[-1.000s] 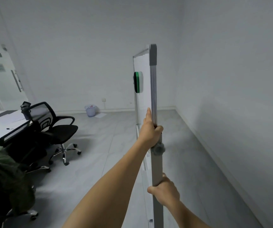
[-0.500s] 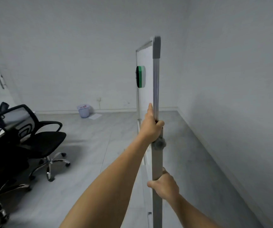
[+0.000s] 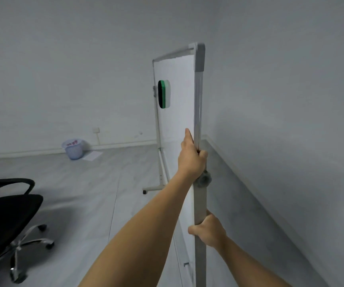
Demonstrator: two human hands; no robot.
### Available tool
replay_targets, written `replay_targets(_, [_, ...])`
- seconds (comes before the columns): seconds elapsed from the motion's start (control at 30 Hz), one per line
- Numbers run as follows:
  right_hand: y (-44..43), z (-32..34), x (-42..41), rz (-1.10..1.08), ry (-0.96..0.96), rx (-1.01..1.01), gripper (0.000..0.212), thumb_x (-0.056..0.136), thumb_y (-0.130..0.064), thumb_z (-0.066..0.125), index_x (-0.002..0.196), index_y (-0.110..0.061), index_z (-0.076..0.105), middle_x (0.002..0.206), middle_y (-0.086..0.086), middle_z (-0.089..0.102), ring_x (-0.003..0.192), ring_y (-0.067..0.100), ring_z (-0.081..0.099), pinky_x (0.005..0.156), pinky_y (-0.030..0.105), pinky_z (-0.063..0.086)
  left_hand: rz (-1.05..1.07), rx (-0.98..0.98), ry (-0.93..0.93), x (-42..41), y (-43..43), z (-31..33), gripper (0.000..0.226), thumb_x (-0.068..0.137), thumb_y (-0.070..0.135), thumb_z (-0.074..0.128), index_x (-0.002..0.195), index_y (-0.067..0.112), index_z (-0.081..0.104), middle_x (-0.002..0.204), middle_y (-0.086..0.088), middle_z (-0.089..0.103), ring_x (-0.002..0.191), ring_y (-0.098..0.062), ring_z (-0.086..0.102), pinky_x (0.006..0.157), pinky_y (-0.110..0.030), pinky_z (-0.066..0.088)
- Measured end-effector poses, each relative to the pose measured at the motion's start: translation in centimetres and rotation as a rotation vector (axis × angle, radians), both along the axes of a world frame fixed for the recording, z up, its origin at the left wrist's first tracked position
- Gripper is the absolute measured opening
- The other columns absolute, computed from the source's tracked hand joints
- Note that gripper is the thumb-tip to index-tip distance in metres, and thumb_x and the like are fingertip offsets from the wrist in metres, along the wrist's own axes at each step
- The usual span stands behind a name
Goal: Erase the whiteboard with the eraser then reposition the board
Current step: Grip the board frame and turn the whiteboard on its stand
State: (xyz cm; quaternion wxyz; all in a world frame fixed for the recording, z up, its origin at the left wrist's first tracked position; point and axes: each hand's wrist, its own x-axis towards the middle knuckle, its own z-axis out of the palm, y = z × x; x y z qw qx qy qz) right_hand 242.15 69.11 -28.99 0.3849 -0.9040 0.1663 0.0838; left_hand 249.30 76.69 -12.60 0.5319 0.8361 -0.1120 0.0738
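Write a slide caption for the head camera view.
The left hand and right hand grip the near edge of the white metal-framed whiteboard; the green-and-black eraser clings to its face.

The whiteboard (image 3: 177, 96) has a smooth, faintly glossy white face, a matt metal frame (image 3: 198, 104) and grey plastic corner cap (image 3: 200, 59). The office chair (image 3: 7, 212) looks black fabric on chromed legs.

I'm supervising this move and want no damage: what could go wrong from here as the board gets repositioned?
1. The eraser merely clings to the whiteboard face; a jolt might drop it.
2. The left hand grips its edge just above the knob; if the board swings, that hand could get pinched.
3. The wall is close on the right; the board may scrape it.
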Motion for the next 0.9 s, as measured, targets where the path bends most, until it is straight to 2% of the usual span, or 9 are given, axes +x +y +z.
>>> replay_targets(0.13, [0.6, 0.1, 8.1, 0.034, -0.051, 0.022, 0.029, 0.068, -0.034, 0.077, 0.087, -0.021, 0.059, 0.073, -0.006, 0.065, 0.066, 0.011, 0.065, 0.054, 0.021, 0.047, -0.011, -0.024, 0.009, 8.3, 0.9, 0.0, 0.082, 0.086, 0.015, 0.045, 0.150, 0.036, -0.002, 0.133, -0.032, 0.043, 0.089, -0.045, 0.056, 0.077, -0.047, 0.051])
replay_targets(0.23, [1.0, -0.2, 14.4, 0.055, -0.071, 0.015, 0.037, 0.067, -0.036, 0.076, 0.095, -0.021, 0.058, 0.075, -0.007, 0.064, 0.067, 0.011, 0.064, 0.057, 0.021, 0.051, -0.016, -0.040, -0.027, 14.9, 1.2, -0.1, 0.082, 0.083, 0.016, 0.045, 0.149, 0.042, 0.003, 0.130, -0.033, 0.044, 0.063, -0.021, 0.046, 0.070, -0.042, 0.048])
replay_targets(0.33, [0.9, -0.4, 20.2, 0.056, -0.076, 0.020, 0.046, 0.066, -0.038, 0.076, 0.103, -0.023, 0.054, 0.078, -0.007, 0.063, 0.068, 0.011, 0.064, 0.063, 0.026, 0.056, -0.031, -0.046, -0.026, 20.7, 1.1, -0.1, 0.083, 0.078, 0.020, 0.045, 0.147, 0.046, 0.006, 0.129, -0.029, 0.045, 0.063, -0.016, 0.046, 0.071, -0.043, 0.050])
replay_targets(0.43, [0.8, -0.5, 25.8, 0.057, -0.080, 0.033, 0.058, 0.064, -0.039, 0.076, 0.115, -0.024, 0.051, 0.081, -0.007, 0.063, 0.069, 0.011, 0.064, 0.065, 0.026, 0.057, -0.041, -0.037, -0.030, 26.0, 1.3, 0.1, 0.083, 0.081, 0.017, 0.046, 0.148, 0.042, 0.003, 0.133, -0.015, 0.045, 0.070, -0.018, 0.051, 0.083, -0.049, 0.054])
replay_targets(0.53, [0.9, -1.1, 30.8, 0.061, -0.063, 0.070, 0.066, 0.060, -0.037, 0.074, 0.120, -0.023, 0.049, 0.083, -0.006, 0.064, 0.071, 0.012, 0.065, 0.068, 0.029, 0.058, -0.047, -0.018, -0.029, 30.6, 1.5, 0.3, 0.080, 0.082, 0.017, 0.046, 0.148, 0.041, 0.007, 0.132, -0.023, 0.043, 0.070, -0.022, 0.050, 0.079, -0.046, 0.052])
replay_targets(0.63, [0.6, -1.5, 35.3, 0.080, -0.077, 0.095, 0.068, 0.054, -0.041, 0.070, 0.116, -0.020, 0.051, 0.081, -0.005, 0.063, 0.071, 0.015, 0.065, 0.068, 0.034, 0.059, -0.019, 0.012, -0.054, 34.0, 1.9, 0.3, 0.060, 0.088, 0.019, 0.048, 0.143, 0.028, 0.025, 0.117, -0.025, 0.048, 0.084, -0.038, 0.054, 0.075, -0.041, 0.052])
replay_targets(0.7, [0.3, -1.6, 38.4, 0.082, -0.094, 0.086, 0.062, 0.052, -0.044, 0.067, 0.109, -0.022, 0.051, 0.082, -0.005, 0.061, 0.074, 0.017, 0.063, 0.071, 0.038, 0.059, 0.038, 0.030, -0.117, 36.0, 2.2, -0.3, 0.042, 0.094, 0.028, 0.051, 0.132, 0.016, 0.041, 0.111, -0.008, 0.049, 0.092, -0.026, 0.057, 0.079, -0.030, 0.051])
replay_targets(0.77, [0.3, -1.3, 41.6, 0.063, -0.097, 0.105, 0.059, 0.053, -0.043, 0.067, 0.106, -0.025, 0.051, 0.087, -0.006, 0.060, 0.078, 0.016, 0.062, 0.073, 0.038, 0.057, 0.007, -0.019, -0.128, 38.5, 2.9, -1.1, 0.044, 0.090, 0.039, 0.058, 0.125, 0.014, 0.051, 0.109, -0.002, 0.057, 0.091, -0.017, 0.061, 0.081, -0.028, 0.054])
replay_targets(0.9, [-0.9, 0.2, 46.4, 0.007, -0.064, 0.157, 0.069, 0.058, -0.034, 0.076, 0.120, -0.026, 0.049, 0.103, -0.006, 0.060, 0.091, 0.017, 0.062, 0.076, 0.035, 0.056, -0.148, 0.036, -0.071, 44.2, 3.9, -0.1, 0.041, 0.078, 0.034, 0.076, 0.110, 0.012, 0.060, 0.089, -0.003, 0.065, 0.076, -0.013, 0.062, 0.061, -0.015, 0.052])
